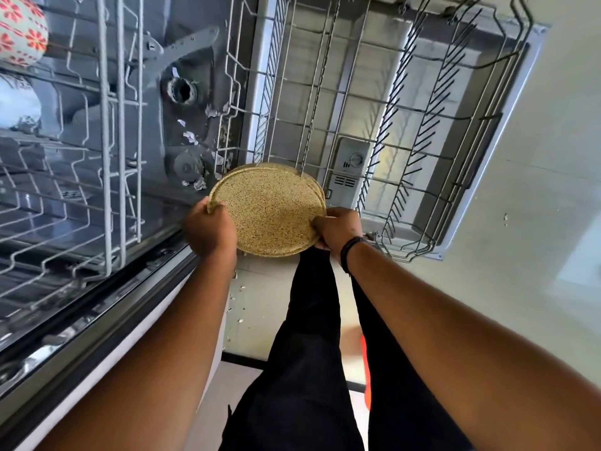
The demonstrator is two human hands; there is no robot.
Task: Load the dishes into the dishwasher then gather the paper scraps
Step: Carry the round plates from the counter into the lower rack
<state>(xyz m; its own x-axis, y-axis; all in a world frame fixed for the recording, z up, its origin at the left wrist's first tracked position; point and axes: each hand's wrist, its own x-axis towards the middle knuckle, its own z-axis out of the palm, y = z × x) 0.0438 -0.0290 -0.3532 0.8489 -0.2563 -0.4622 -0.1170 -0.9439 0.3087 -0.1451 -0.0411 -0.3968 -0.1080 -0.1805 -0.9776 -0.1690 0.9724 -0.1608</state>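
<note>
Head view: both hands, left hand (208,227) and right hand (338,227), grip stacked plates (270,209) above bare lower rack (374,102)

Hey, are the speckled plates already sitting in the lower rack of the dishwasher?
No, the speckled plates are held above the lower rack by the left hand and right hand.

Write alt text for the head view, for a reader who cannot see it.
Both hands, left hand and right hand, grip a stack of speckled tan plates above an open dishwasher's pulled-out lower rack, which holds no dishes. Paper scraps lie on the dishwasher floor.
</note>
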